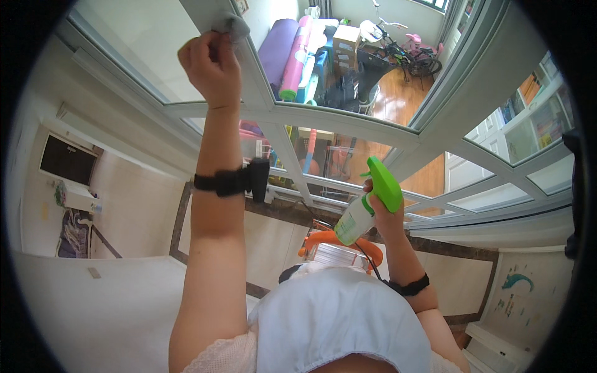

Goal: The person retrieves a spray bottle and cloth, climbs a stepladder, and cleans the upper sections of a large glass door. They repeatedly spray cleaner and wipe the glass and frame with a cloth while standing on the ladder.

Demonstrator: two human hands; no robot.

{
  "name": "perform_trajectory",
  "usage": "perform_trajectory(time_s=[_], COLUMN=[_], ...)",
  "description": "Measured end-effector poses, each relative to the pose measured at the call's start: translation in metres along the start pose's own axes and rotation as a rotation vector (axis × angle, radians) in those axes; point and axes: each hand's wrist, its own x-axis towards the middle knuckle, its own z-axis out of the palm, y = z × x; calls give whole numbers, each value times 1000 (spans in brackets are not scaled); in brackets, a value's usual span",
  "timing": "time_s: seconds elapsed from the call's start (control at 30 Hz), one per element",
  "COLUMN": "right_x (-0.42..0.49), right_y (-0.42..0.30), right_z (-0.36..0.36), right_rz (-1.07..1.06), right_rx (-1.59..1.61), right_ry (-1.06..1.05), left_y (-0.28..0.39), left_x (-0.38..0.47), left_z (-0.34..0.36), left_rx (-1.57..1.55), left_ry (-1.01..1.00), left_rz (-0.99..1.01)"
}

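My left hand (213,65) is raised and closed on a crumpled grey cloth (233,27). The cloth lies against a white upright bar (259,86) of the glass-paned door, between two panes. In front of my body my right hand (389,217) grips a spray bottle (355,220) by its neck. The bottle has a bright green trigger head, a pale body and a printed label, and it tilts with its base to the lower left. Black straps circle both my forearms.
Behind the glass stand rolled mats (278,58), cardboard boxes (344,46) and a bicycle (410,60). Below me is what looks like a stepladder with an orange rail (326,236). A black cable (371,263) hangs by my right arm. A white wall (102,312) rises at left.
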Motion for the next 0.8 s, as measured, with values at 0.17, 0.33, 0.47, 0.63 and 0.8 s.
perform_trajectory(time_s=[0.17, 0.33, 0.47, 0.63, 0.8], right_x=[-1, 7, 7, 8, 42], right_y=[1, 1, 6, 0, -34], right_z=[-5, 0, 12, 22, 43], right_rz=[-44, -44, 1, -14, -65], right_rx=[-181, -156, -187, -251, -223], right_ry=[-73, -7, -84, -179, -234], left_y=[11, -4, -10, 3, -10], left_x=[-99, -14, 46, -75, 50], left_z=[-25, -7, 8, -12, 18], left_rx=[24, -27, -9, -55, -36], left_ry=[-374, -145, -32, -172, 26], left_rz=[39, -28, 156, -42, 0])
